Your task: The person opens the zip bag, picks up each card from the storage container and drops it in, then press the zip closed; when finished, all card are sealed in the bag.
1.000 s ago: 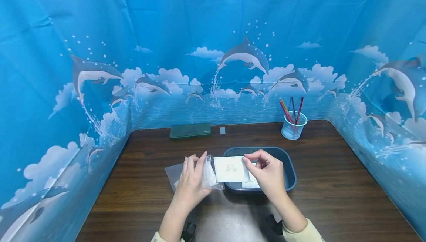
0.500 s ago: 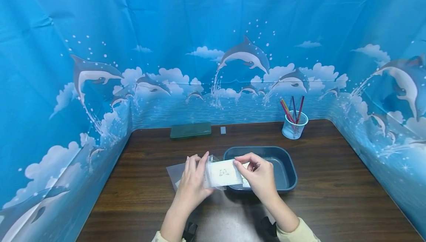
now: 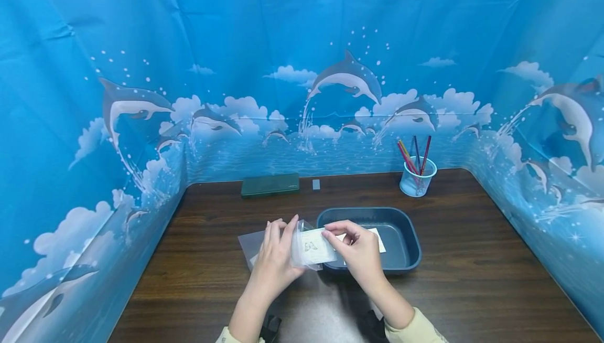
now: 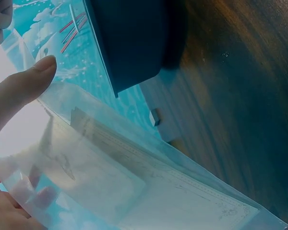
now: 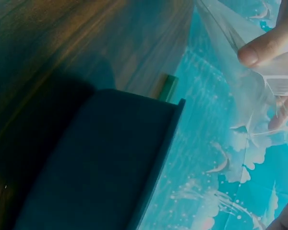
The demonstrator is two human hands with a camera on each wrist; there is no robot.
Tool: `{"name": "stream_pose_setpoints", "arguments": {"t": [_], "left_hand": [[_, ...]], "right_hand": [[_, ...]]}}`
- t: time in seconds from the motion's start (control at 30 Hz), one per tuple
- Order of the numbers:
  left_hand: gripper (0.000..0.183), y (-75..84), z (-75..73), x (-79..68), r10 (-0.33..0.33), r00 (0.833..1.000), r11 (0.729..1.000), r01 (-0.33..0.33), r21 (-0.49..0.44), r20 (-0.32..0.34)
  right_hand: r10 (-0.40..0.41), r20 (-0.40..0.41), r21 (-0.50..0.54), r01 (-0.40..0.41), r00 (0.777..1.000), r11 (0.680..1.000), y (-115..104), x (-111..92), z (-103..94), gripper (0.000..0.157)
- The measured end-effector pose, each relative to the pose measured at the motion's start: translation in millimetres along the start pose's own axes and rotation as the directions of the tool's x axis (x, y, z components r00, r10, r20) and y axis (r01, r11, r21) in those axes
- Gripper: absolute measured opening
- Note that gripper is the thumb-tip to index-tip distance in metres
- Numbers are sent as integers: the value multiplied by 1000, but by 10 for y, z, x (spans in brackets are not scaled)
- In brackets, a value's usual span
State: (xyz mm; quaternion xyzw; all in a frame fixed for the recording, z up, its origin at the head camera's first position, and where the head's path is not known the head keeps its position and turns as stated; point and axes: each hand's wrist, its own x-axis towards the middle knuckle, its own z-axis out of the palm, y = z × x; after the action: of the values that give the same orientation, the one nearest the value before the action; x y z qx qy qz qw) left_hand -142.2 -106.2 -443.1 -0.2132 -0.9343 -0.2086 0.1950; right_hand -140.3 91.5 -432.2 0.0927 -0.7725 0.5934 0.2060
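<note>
My left hand [image 3: 276, 264] grips a clear plastic bag [image 4: 245, 203] near its mouth, the thumb [image 4: 31, 79] lying along the film. Inside the bag, pale printed cards [image 4: 192, 191] show through. My right hand [image 3: 356, 248] pinches the right end of a white card [image 3: 315, 246] with a small drawing between thumb and fingers. That card's left part lies within the bag's mouth. Beneath the right hand stands a dark blue tray [image 3: 416, 261], with another white card [image 3: 379, 240] partly hidden by the hand.
A green case [image 3: 270, 185] and a small pale rectangular piece [image 3: 316, 185] lie at the table's back edge. At the back right stands a light blue mesh cup [image 3: 417, 183] with several pencils [image 3: 427, 154]. Dolphin-printed curtain [image 3: 302, 70] surrounds the table.
My right hand has moved left, sliding the drawn card farther into the bag. More of the tray's inside shows. The left hand has hardly moved.
</note>
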Motion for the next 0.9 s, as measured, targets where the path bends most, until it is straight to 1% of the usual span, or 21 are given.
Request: {"name": "stream_pose_setpoints", "arguments": {"t": [0.17, 0.3, 0.37, 0.43, 0.5, 0.57, 0.63, 0.67, 0.73, 0.77, 0.83, 0.9], "left_hand": [[112, 3, 0, -6, 1, 1000, 1000, -1, 3, -2], [112, 5, 3, -11, -4, 1000, 1000, 4, 0, -3], [112, 7, 8, -13, -5, 1000, 1000, 5, 1, 0], [112, 7, 15, -16, -6, 1000, 1000, 6, 4, 4], [113, 7, 19, -20, -9, 1000, 1000, 9, 8, 8], [113, 6, 19, -25, -13, 1000, 1000, 13, 8, 11], [114, 2, 15, -29, -17, 1000, 1000, 17, 4, 12], [115, -1, 10, -31, -21, 1000, 1000, 21, 3, 13], [116, -7, 0, -34, -30, 999, 1000, 30, 4, 16], [116, -10, -6, -35, -35, 999, 999, 35, 5, 16], [117, -18, -18, -36, -42, 999, 999, 42, 6, 15], [117, -26, -29, -38, -50, 999, 999, 50, 5, 14]], "right_hand": [[-19, 36, -36, 20, 999, 999, 74, -9, 35, 17], [-16, 122, -91, 27, 992, 995, 79, -23, 51, 16], [-7, 180, -117, 28, 984, 993, 78, -32, 51, 16], [1, 243, -118, 28, 970, 993, 82, -38, 43, 18], [9, 301, -95, 21, 954, 995, 93, -38, 29, 22], [12, 338, -57, 8, 941, 998, 108, -29, 5, 25], [12, 338, -43, 3, 941, 999, 133, -5, -32, 26], [11, 321, -56, 7, 947, 998, 152, 13, -58, 25], [16, 267, -114, 15, 964, 993, 209, 56, -126, 22], [28, 235, -164, 11, 972, 986, 250, 79, -168, 21], [65, 181, -287, -10, 981, 958, 356, 125, -261, 17], [122, 157, -420, -46, 980, 906, 475, 158, -365, 17]]}}
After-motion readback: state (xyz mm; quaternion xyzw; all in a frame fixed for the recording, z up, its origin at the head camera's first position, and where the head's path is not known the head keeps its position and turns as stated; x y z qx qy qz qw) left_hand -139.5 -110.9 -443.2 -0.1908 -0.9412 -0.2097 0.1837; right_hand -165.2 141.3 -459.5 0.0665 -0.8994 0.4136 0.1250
